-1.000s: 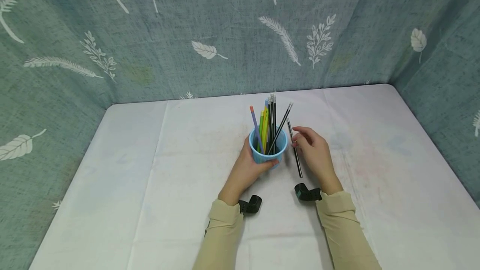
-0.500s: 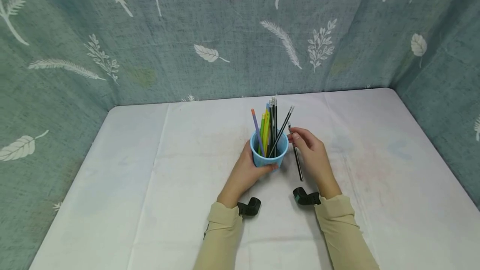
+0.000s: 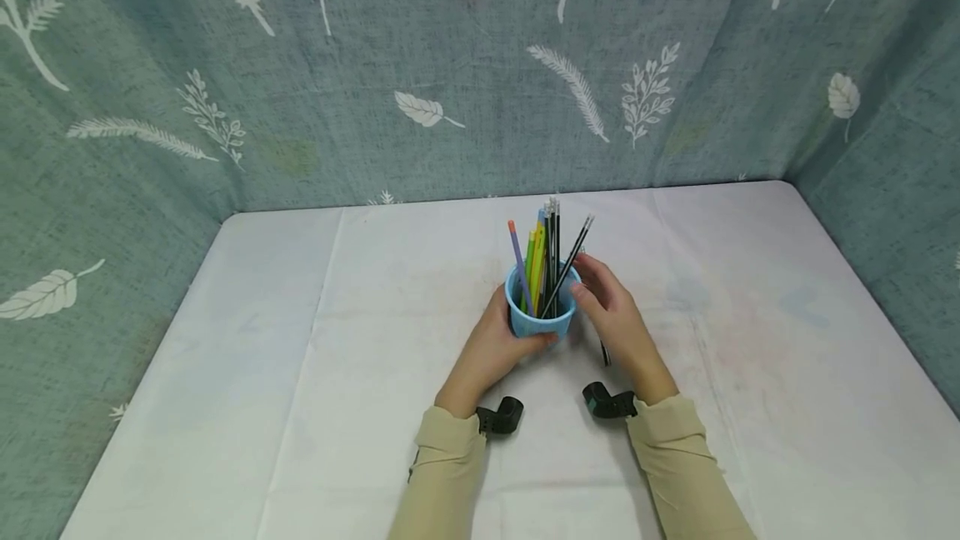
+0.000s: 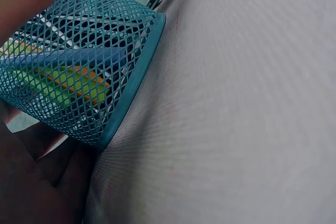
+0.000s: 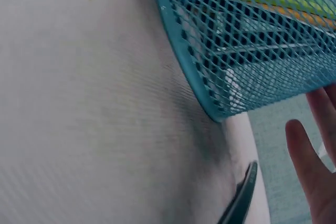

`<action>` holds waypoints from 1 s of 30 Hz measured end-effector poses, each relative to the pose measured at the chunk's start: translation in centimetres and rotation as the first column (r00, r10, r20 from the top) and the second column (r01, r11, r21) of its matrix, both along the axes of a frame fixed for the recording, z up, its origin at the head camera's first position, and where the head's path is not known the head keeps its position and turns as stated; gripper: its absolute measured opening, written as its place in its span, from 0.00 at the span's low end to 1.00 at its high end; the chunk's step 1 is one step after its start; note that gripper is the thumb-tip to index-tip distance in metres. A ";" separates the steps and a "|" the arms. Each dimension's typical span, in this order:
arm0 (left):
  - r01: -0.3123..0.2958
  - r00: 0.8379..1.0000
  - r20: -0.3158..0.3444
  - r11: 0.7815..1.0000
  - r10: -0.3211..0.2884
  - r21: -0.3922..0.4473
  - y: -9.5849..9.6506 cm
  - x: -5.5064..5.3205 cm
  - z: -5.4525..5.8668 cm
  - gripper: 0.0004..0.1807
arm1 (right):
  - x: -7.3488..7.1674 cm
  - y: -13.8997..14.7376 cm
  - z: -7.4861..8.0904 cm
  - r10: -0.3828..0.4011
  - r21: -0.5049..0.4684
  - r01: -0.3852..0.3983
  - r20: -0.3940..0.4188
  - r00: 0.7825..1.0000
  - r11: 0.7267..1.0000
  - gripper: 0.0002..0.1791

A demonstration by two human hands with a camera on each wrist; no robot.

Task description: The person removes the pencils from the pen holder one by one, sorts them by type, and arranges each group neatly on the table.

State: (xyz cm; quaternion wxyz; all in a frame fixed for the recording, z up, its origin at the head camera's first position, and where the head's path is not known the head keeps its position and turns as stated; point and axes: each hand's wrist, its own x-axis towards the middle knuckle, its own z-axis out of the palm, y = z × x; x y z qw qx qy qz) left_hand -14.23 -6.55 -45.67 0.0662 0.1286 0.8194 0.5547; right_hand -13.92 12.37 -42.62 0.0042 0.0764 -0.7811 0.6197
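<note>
One blue mesh cup, long axis upright, pencils pointing up

White table (creased); cup, pencil

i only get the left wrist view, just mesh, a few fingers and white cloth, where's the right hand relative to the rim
Observer: The right hand is at the right side of the cup, its thumb close by the rim.
Operator: ok and what's sticking out the top on the left
Observer: An orange-tipped purple pencil, leaning left above the rim.
Operator: any pencil outside it
Observer: Yes, a black pencil; in the head view the right hand hides most of it, and its near end shows.
</note>
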 end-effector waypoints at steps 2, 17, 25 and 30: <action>0.002 1.000 -0.004 1.000 -0.002 0.005 0.0 0.0 0.1 0.52 | -0.1 -0.3 -0.1 0.053 -0.007 -0.053 -0.017 0.998 0.999 0.30; 0.002 1.000 0.015 1.000 -0.002 -0.015 -0.1 0.0 -0.2 0.51 | 0.1 -1.1 -0.8 0.180 -0.045 -0.180 0.009 0.984 0.983 0.45; 0.001 1.000 0.011 1.000 -0.001 -0.015 0.0 0.0 -0.2 0.50 | 0.2 -1.0 -1.0 0.181 -0.025 -0.180 0.043 0.983 0.983 0.49; -0.001 1.000 0.004 1.000 0.001 -0.020 0.0 0.0 -0.1 0.49 | 0.2 -1.0 -1.0 0.168 -0.001 -0.168 0.069 0.983 0.986 0.49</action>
